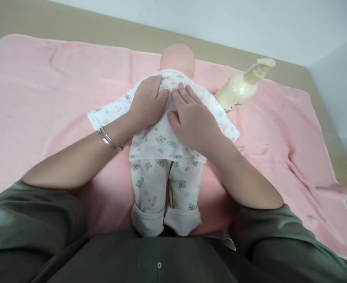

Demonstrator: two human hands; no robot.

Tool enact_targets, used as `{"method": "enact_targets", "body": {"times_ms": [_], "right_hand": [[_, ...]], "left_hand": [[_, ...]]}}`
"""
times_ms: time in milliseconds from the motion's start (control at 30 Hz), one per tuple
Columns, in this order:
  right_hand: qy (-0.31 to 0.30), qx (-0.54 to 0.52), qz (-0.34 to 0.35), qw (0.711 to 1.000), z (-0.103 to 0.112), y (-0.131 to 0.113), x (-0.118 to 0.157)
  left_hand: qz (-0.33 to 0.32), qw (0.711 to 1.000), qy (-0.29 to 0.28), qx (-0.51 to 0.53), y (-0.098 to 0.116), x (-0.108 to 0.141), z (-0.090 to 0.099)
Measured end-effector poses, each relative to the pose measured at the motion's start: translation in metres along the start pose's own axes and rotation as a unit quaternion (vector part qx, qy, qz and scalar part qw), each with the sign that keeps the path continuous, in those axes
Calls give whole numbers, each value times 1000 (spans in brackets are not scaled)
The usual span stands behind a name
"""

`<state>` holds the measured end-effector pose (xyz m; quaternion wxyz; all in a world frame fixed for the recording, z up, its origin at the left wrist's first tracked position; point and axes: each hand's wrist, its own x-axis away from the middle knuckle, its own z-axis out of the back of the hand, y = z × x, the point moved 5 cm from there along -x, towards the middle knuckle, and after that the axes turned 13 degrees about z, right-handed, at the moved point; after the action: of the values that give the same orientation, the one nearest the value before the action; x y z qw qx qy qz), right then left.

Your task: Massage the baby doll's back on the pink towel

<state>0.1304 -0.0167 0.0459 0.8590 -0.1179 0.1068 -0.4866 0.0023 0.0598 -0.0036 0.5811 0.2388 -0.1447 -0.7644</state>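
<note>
2 grips are spread unclenched: the left hand (149,101) is laid on the shirt (149,144) of the doll (167,151), apparently placed face down on the pink blanket (58,82), the right hand (194,118) just beside. The shirt could be rucked by uneven pressure, or the pump bottle (239,90) toppled if the right hand were swung outward.

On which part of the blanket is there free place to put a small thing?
Bare blanket lies left of the doll, between its left sleeve and the blanket's left edge, and right, below the bottle, between the right forearm and the right edge. Crowded: the doll's back, under left hand and right hand, and by the right sleeve beside the bottle.
</note>
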Motion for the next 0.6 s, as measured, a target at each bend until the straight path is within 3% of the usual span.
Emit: {"method": "enact_targets", "body": {"times_ms": [100,200,267,367,467,600], "right_hand": [[24,-38,-36,998,0,27,-11],[68,-62,-62,994,-2,53,-23],[76,-59,-69,993,-4,57,-25],[59,-17,-82,995,-5,41,-19],[40,37,-77,996,-7,13,-8],[40,50,-48,997,-6,-4,-1]], "left_hand": [[75,997,3,-25,21,21,10],[29,998,-13,-46,47,43,13],[0,1000,0,-18,49,45,12],[17,999,14,23,31,29,9],[80,996,-28,23,9,7,6],[116,991,-46,38,6,1,12]]}}
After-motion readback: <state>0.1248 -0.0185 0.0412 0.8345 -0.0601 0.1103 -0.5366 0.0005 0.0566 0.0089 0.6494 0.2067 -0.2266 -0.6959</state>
